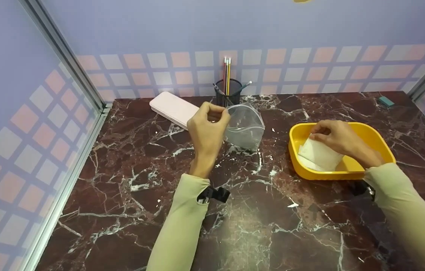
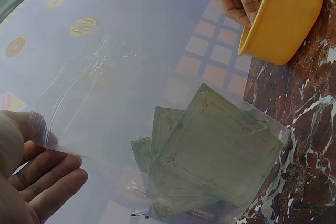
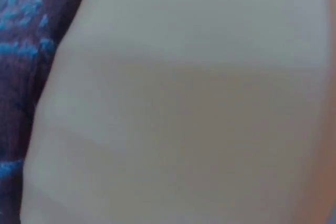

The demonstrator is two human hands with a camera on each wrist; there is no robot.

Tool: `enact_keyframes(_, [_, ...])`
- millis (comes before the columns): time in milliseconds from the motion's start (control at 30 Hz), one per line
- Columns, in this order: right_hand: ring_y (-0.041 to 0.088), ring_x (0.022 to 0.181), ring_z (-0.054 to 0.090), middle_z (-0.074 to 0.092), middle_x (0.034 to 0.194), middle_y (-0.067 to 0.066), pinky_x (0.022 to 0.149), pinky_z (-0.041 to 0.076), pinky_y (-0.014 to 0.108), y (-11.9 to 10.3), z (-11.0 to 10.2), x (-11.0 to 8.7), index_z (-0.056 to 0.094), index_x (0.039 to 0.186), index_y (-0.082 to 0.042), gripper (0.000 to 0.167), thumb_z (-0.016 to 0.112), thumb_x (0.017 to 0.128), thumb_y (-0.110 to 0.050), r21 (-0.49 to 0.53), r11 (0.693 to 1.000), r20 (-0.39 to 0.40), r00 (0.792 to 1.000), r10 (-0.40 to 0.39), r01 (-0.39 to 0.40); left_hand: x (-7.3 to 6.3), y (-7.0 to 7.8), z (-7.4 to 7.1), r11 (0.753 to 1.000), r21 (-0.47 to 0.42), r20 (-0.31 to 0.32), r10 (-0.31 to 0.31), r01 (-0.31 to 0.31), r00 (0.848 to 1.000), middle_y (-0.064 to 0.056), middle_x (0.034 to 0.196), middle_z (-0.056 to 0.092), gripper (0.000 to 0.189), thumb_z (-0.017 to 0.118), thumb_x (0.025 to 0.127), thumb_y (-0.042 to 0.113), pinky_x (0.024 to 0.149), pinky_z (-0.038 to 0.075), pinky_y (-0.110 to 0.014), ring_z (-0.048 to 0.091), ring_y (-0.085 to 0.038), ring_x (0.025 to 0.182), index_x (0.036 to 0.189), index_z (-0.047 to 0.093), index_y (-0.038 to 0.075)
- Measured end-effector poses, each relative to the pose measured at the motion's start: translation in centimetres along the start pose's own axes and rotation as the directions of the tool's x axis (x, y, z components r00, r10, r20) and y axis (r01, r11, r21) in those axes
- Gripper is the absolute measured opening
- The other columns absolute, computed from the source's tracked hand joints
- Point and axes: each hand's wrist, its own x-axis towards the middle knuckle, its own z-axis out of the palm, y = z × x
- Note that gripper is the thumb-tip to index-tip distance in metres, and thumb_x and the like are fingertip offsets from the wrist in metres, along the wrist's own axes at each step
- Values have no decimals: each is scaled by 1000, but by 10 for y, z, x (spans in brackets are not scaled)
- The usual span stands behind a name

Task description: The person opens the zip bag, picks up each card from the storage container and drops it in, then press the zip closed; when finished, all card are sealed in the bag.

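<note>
Two hands are at work on a dark marbled table (image 1: 257,226). The left hand (image 1: 207,130) is raised near centre, fingers curled, pinching the top edge of a clear plastic bag (image 1: 244,128); the bag hangs to about 3 o'clock of that hand w/ its bottom resting on the table. It is prob. held up by the rim so the mouth stays open. In the left wrist view the bag (image 2: 210,166) is seen to hold several pale green printed cards (image 2: 220,156), fanned loosely at the bottom, and the rim is pinched at the left hand (image 2: 31,171).

At approx. 3 o'clock of the bag, well apart, a yellow tray (image 1: 380,145) sits on the table. The right hand (image 1: 335,137) is lowered into it, fingers bent over a white paper sheet (image 1: 320,156) that leans against the tray's inner wall; it looks gripped at its top edge, though the exact pinch is hidden by the knuckles. The right wrist view is filled by a blurred pale surface, so nothing is confirmed there.

At 12 o'clock, by the back wall, a black pencil cup (image 1: 228,92) w/ pencils stands; a pink case (image 1: 175,109) lies at its 9 o'clock. A small teal eraser (image 1: 386,101) lies at the far 2 o'clock corner.
</note>
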Motion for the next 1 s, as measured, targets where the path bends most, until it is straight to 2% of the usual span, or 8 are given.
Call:
enact_keyframes(267, [16,77,63,75,91,13,62,47,14,-13,-15,-2,76,102,-1,10,75,100,-11,16,1000,-61,998,-15,16,0,0,0,1000,-9,-6,0,0,1000,-6,73,73,6,77,84,-3,59,58,-27,67,-17,62,83,72,1])
enact_keyframes(400, [23,78,68,75,94,15,62,47,11,-25,-24,-4,76,106,-1,11,72,102,-10,14,1000,-103,995,-13,14,0,0,0,1000,-3,-5,-4,4,1000,-6,73,73,6,77,84,-3,60,58,-27,66,-17,62,83,72,1])
enact_keyframes(500, [29,78,70,76,96,17,63,46,8,-37,-31,-6,76,108,1,10,72,101,-5,-12,999,-170,984,-53,52,0,0,0,1000,-2,-1,-5,5,1000,-7,73,73,6,77,84,-3,60,58,-27,66,-17,62,83,72,1])
enact_keyframes(567, [27,77,70,77,96,16,64,45,6,-47,-35,-7,76,107,1,9,73,99,-2,-42,995,-232,968,-96,89,0,0,0,1000,0,-1,-3,3,1000,-7,73,73,6,77,84,-3,60,58,-27,66,-17,62,83,72,1])
enact_keyframes(633, [18,77,68,77,96,15,67,45,5,-59,-38,-8,76,107,1,9,75,97,0,-59,990,-292,946,-141,130,0,0,0,1000,2,-3,3,-3,1000,-7,73,73,6,77,84,-3,60,58,-27,66,-17,62,83,72,1])
enact_keyframes(833, [-11,82,59,78,98,16,75,49,5,-95,-44,-9,74,104,7,11,77,93,6,-66,962,-429,863,-266,264,0,0,0,1000,1,-6,11,-11,1000,-6,74,73,7,77,84,-3,61,58,-27,67,-17,63,83,72,1])
enact_keyframes(1000, [-14,88,63,77,98,18,77,54,9,-119,-46,-10,72,100,11,12,78,90,11,-59,928,-505,791,-345,367,0,0,0,1000,9,-3,12,-12,1000,-6,74,73,6,78,84,-2,62,59,-27,68,-16,64,83,73,2])
